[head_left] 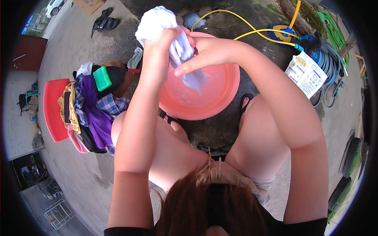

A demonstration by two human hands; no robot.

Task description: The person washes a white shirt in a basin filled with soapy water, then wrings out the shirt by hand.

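Observation:
A wet white cloth [156, 23] is bunched up above a round pink basin [233, 88] of cloudy water. My left hand [167, 38] is closed around the cloth's upper part. From the other side, my right hand [206, 51] grips the cloth lower down, its thumb lying apart from the fingers. Some of the right fingers are hidden behind the fabric. The cloth's lower end hangs down into the basin, and whether its tip is under the water is hard to make out.
To the left, a red plastic stool or tub [54, 112] stands by piled clothes [92, 114] with a green soap-like block [102, 78] on top. A yellow hose [232, 15], a printed white packet [306, 74] and a coiled blue hose [330, 61] lie right. Black sandals [105, 21] sit behind.

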